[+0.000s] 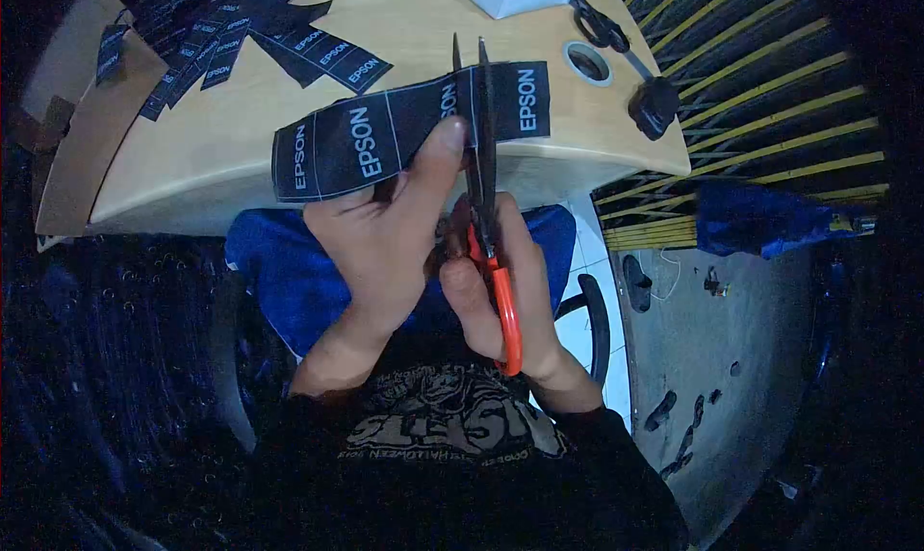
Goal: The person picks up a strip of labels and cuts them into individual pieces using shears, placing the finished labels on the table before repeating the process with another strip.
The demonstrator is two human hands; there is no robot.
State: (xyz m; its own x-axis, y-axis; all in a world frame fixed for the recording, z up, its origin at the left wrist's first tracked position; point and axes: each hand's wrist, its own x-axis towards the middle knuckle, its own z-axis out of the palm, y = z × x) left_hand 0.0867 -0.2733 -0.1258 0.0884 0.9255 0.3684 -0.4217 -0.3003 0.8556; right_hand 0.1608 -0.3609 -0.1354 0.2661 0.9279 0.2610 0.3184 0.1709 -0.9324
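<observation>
My left hand [380, 238] pinches the black EPSON label strip [356, 142], thumb on top. My right hand [515, 301] grips the orange scissors [507, 320], blades across the strip, over the table [192, 166] edge. Cut labels [231, 31] are piled far left.

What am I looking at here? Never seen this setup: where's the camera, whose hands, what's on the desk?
No machine here: one camera worn on a person's head looks down at their own two bare hands. The left hand pinches a black label strip printed EPSON. The right hand holds orange-handled scissors, blades across the strip near its right end. Behind them is a wooden desk with a pile of cut labels, a white box, a second pair of scissors and a round cable hole.
</observation>
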